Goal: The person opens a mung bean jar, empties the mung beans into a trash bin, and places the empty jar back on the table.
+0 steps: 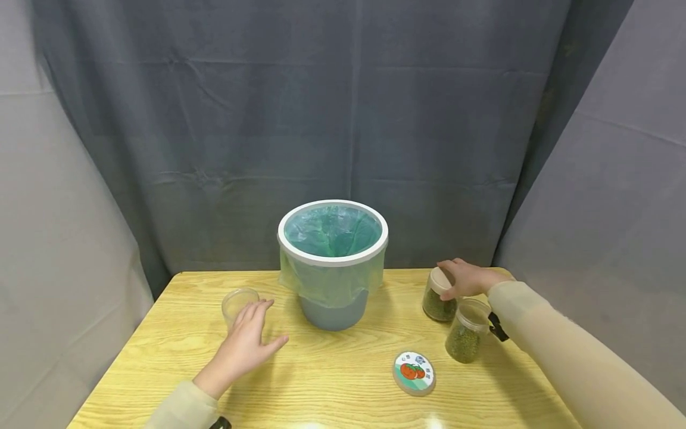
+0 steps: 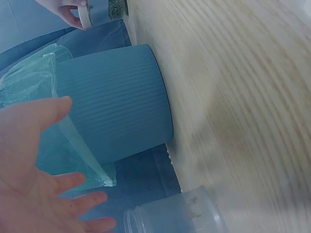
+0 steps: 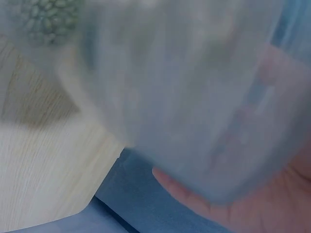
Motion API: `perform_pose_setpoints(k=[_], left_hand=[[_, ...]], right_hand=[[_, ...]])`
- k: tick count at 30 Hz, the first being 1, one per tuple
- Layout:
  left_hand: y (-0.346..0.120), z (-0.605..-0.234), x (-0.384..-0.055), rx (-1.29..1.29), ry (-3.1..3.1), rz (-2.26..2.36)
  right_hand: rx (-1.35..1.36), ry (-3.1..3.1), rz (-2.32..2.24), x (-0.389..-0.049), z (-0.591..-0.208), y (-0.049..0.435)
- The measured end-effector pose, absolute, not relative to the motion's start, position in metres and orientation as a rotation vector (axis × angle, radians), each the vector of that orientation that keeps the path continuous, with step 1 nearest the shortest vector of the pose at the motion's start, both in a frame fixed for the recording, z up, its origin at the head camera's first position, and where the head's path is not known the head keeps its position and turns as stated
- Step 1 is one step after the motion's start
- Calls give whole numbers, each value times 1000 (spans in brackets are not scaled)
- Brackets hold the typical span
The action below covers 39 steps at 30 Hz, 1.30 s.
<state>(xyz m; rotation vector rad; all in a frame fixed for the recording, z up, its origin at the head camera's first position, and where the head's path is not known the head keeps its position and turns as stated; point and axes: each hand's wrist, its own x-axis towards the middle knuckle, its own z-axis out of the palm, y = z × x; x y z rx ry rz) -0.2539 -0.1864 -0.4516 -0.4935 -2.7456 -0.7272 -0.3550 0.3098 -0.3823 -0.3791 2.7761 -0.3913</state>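
One lidded jar (image 1: pixel 435 306) of green grains stands at the right of the table (image 1: pixel 327 387); my right hand (image 1: pixel 467 280), fingers curled, grips its lid (image 1: pixel 438 280), which, if loose, could part and drop it. Just in front, the lidless jar (image 1: pixel 463 342) sits close to my sleeve (image 1: pixel 568 339), whose low sweep could spill it. My left hand (image 1: pixel 243 345), spread and holding nothing, could topple the clear jar (image 1: pixel 233 304) beside it.

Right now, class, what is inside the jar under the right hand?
Green grains sit low in the jar; its white lid, held by the right hand, hides their top surface.
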Motion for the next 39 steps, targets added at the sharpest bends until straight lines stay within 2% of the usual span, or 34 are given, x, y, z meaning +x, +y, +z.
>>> perform_pose_setpoints(k=[29, 39], left_hand=[[-189, -455, -250, -521, -2739, -743], [-188, -454, -249, -516, -2759, -771]], right_hand=[[-442, 2853, -460, -352, -387, 312], [-476, 2977, -436, -359, -394, 327]])
